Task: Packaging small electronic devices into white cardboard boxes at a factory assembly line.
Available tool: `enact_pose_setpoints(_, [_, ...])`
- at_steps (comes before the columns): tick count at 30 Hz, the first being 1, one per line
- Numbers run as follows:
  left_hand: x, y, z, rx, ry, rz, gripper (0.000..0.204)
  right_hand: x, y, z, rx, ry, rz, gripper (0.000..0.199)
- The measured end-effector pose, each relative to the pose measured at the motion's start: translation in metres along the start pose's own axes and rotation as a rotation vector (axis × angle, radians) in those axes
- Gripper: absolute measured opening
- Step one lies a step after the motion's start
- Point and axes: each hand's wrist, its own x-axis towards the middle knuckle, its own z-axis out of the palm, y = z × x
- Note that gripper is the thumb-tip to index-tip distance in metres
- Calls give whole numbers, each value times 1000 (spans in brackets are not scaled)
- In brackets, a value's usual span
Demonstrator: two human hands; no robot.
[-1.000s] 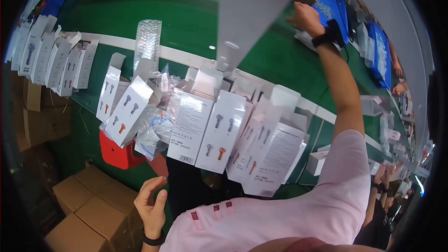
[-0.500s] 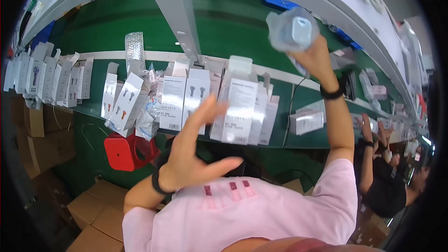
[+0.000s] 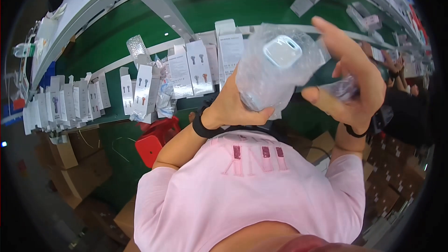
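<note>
My left hand (image 3: pixel 235 107) grips the bubble-wrapped white device (image 3: pixel 279 63) from below, held at chest height; my right hand (image 3: pixel 352 81) half-open, fingers touching the wrap's right end. White product boxes (image 3: pixel 186 72) line the green bench (image 3: pixel 233 4).

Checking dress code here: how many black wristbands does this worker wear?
2: the left wristband just below the left hand gripping the bubble-wrapped device, and the right wristband, partly hidden round that wrist.

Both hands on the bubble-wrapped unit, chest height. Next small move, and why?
Probably peel the bubble wrap back with the right hand. The left hand already cups the bundle from below, the white device shows through the wrap, and the right fingers sit open at its side, gripping nothing firmly.
</note>
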Motion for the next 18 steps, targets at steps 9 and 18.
enact_pose_setpoints(9, [-30,2,-2,-1252,-181,-773,90,-16,-32,36,-67,23,-178,43])
enact_pose_setpoints(18, [-5,31,1,145,58,-333,38,-29,-35,54,-53,49,96,39])
